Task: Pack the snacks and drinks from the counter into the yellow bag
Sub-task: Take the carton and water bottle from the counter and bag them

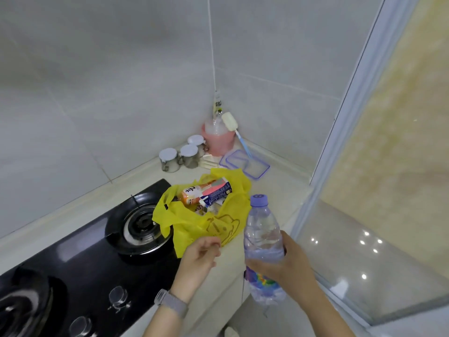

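The yellow bag [194, 227] lies open on the pale counter [274, 190], partly over the stove. Inside it show an orange drink bottle [192, 194], a blue and pink carton [216, 192] and some smaller packets. My right hand [289, 261] grips a clear water bottle [262, 229] with a purple cap around its middle, upright, just right of the bag. My left hand [198, 255] hovers at the bag's near edge with loosely curled fingers; it seems to hold nothing.
A black gas stove [97, 251] fills the left of the counter. In the far corner stand three glass jars [184, 153], a pink container [218, 137], a bottle brush [234, 130] and clear lids [245, 162]. A glass door [364, 239] borders the right.
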The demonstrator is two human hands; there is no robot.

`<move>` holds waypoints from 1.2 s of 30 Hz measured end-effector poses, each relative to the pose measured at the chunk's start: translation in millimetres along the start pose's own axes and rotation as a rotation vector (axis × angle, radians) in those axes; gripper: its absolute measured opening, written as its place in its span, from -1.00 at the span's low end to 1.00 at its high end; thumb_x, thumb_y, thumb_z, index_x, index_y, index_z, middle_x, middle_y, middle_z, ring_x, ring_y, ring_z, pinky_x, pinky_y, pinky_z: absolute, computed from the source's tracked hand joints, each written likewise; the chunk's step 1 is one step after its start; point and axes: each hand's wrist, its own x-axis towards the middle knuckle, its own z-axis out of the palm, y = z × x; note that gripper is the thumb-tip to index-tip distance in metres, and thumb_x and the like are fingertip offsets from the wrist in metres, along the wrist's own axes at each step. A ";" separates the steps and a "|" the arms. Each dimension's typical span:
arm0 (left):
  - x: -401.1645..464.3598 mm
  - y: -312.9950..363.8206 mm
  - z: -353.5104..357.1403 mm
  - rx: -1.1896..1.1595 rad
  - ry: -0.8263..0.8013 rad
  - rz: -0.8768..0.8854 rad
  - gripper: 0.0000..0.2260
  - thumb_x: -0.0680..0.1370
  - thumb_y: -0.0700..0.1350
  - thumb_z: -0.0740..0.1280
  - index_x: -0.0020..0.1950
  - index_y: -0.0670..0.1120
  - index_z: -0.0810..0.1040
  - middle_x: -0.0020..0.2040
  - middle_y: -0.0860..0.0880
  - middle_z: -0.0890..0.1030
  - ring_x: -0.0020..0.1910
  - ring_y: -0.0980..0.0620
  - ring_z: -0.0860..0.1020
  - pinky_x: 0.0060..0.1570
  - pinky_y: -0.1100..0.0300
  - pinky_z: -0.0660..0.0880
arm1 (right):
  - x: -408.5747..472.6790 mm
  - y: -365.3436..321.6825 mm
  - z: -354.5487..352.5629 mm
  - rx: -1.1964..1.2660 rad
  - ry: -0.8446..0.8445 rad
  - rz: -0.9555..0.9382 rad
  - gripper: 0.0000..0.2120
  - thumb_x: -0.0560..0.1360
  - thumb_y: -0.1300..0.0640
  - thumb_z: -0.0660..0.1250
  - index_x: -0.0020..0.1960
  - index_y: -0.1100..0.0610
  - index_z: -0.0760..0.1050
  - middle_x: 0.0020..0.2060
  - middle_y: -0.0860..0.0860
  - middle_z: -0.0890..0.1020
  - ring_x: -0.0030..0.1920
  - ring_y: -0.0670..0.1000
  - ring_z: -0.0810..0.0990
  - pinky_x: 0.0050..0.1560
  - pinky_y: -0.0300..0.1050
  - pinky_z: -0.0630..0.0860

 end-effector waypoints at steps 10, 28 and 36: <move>105.6 38.0 -22.9 0.004 0.026 0.020 -0.84 0.55 -0.24 0.22 -0.06 -0.07 0.58 -0.16 -0.01 0.61 -0.14 0.07 0.57 -0.18 0.21 0.51 | 110.0 -29.0 18.1 -0.027 0.013 0.019 -0.59 0.13 0.06 0.61 -0.08 -0.03 0.55 -0.24 -0.13 0.69 -0.24 -0.15 0.65 -0.20 -0.18 0.60; 194.1 -28.3 -39.9 1.266 -0.055 0.024 -0.53 0.48 0.22 -0.10 0.21 0.11 0.43 0.17 0.14 0.48 0.35 0.02 0.23 0.25 -0.09 -0.06 | 221.4 -48.6 80.6 -0.110 -0.194 -0.077 -0.56 0.16 0.14 0.63 -0.11 -0.01 0.45 -0.28 -0.13 0.57 -0.35 -0.30 0.52 -0.37 -0.44 0.41; 169.5 -13.5 -40.0 1.032 -0.072 0.112 -0.66 0.54 0.25 0.04 0.01 0.11 0.51 -0.15 0.16 0.43 0.12 0.13 0.37 0.15 -0.02 0.02 | 244.7 -40.8 98.9 -0.069 -0.249 -0.060 -0.50 0.13 0.01 0.62 0.01 -0.09 0.51 -0.13 -0.11 0.67 -0.15 -0.12 0.65 -0.14 -0.11 0.62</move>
